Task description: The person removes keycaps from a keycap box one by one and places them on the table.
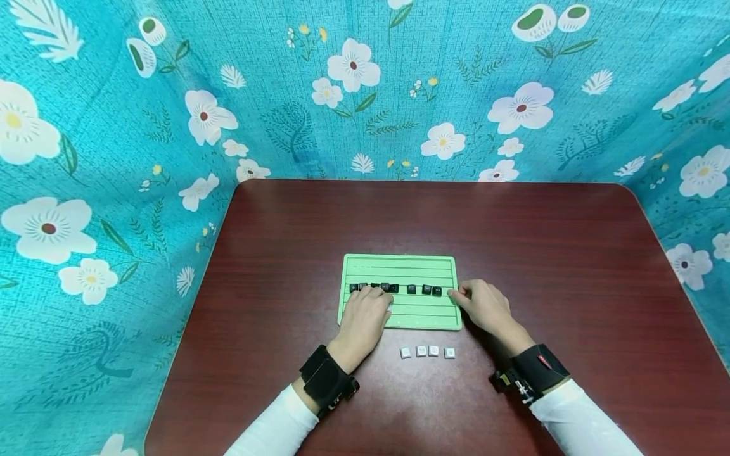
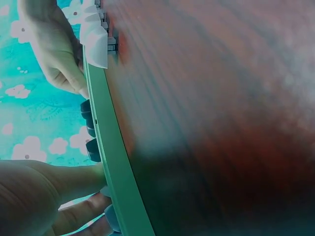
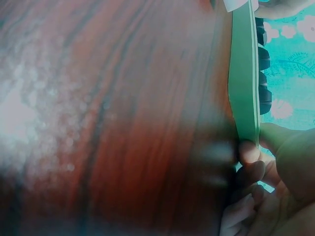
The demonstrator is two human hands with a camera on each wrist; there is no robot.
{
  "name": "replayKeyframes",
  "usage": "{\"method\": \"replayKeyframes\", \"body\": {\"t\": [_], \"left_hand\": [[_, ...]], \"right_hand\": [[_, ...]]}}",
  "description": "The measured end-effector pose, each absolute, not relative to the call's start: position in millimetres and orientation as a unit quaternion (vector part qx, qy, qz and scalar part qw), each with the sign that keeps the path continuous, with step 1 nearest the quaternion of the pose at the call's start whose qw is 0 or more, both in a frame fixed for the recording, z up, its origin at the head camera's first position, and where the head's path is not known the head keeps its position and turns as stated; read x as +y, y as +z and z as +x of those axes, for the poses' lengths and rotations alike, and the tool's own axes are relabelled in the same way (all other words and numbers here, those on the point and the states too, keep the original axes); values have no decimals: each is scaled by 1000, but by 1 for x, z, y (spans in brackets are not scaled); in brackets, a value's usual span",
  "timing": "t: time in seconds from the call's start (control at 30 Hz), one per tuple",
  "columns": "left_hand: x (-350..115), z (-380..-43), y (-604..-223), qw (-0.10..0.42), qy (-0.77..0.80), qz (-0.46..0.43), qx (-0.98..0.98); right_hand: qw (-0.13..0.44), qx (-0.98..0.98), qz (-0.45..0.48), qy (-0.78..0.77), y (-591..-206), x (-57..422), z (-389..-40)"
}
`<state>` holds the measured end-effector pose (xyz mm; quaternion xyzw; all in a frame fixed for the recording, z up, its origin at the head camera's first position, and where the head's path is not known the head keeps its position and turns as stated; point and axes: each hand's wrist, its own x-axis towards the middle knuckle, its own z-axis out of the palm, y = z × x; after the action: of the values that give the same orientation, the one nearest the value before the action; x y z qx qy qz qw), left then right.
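Observation:
A light green ridged board (image 1: 422, 315) lies on the table, with a row of black keycaps (image 1: 411, 289) standing along its middle. My left hand (image 1: 365, 315) reaches over the board's left part, its fingers covering some black keycaps. Between its thumb and fingers I see a small pale keycap (image 2: 105, 191), mostly hidden, which the hand seems to pinch. At the board's right edge my right hand (image 1: 485, 307) grips the rim, its thumb on top and curled fingers (image 3: 249, 152) against the side and underneath.
Several white keycaps (image 1: 421, 351) stand in a row on the brown table (image 1: 274, 253) in front of the board. A blue flowered cloth (image 1: 353, 126) hangs behind and beside the table.

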<state>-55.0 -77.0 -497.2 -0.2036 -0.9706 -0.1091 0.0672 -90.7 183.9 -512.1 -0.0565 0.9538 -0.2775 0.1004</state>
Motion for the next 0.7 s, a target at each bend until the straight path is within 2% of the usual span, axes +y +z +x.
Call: {"method": "replayKeyframes", "body": {"t": [0.7], "left_hand": [[-78, -54, -493, 74, -125, -206, -968]], "right_hand": [[105, 957, -48, -266, -512, 184, -92]]}}
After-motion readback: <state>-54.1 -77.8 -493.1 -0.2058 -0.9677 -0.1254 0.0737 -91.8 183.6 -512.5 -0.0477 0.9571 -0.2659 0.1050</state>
